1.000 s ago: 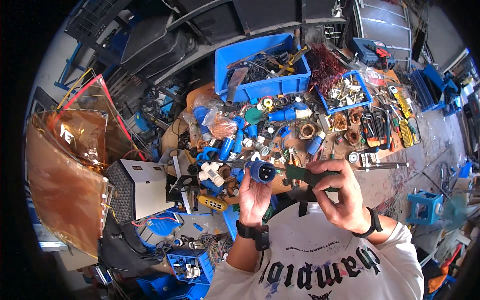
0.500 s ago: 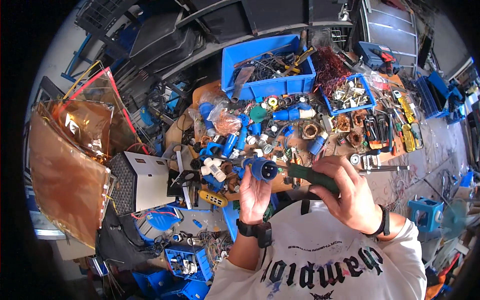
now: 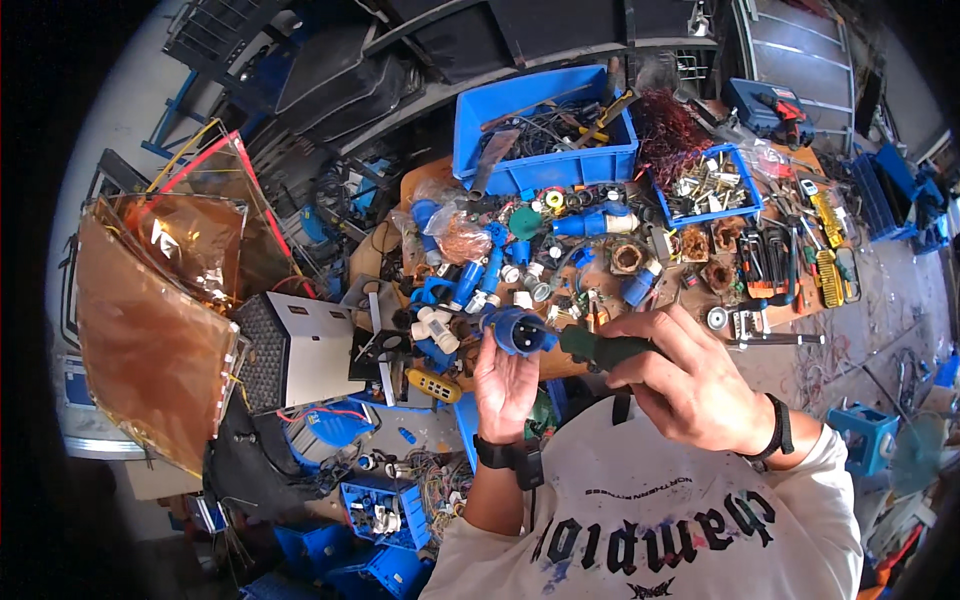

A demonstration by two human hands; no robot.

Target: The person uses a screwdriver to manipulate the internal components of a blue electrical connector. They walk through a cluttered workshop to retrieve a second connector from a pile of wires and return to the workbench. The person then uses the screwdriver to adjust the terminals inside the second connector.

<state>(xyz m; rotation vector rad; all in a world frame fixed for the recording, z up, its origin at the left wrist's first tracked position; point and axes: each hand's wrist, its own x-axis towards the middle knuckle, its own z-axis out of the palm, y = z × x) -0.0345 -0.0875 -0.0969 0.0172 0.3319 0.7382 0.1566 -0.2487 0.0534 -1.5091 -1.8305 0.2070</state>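
1. Blue and round, the plug (image 3: 520, 330) sits just above the picture's centre, its open face turned toward the camera, held up over the cluttered table (image 3: 800, 350).
2. The left hand (image 3: 505, 385) holds the plug from below, at about 6 o'clock of it, fingers curled closed around its body; a black watch (image 3: 500, 455) is on that wrist.
3. The right hand (image 3: 690, 385) is at 3 o'clock of the plug, fingers wrapped tight round the dark green handle of a screwdriver (image 3: 605, 350) whose tip meets the plug's side.
4. At 12 o'clock of the plug lie loose blue and white plug parts (image 3: 480, 280) scattered over the table.
5. Farther out at 12 o'clock stands a large blue bin (image 3: 540, 165) of tools; a smaller blue tray (image 3: 745, 200) of metal bits is at 1 o'clock.
6. At 9 o'clock lies a white metal box (image 3: 315, 345), and beyond it brown translucent sheets (image 3: 150, 340).
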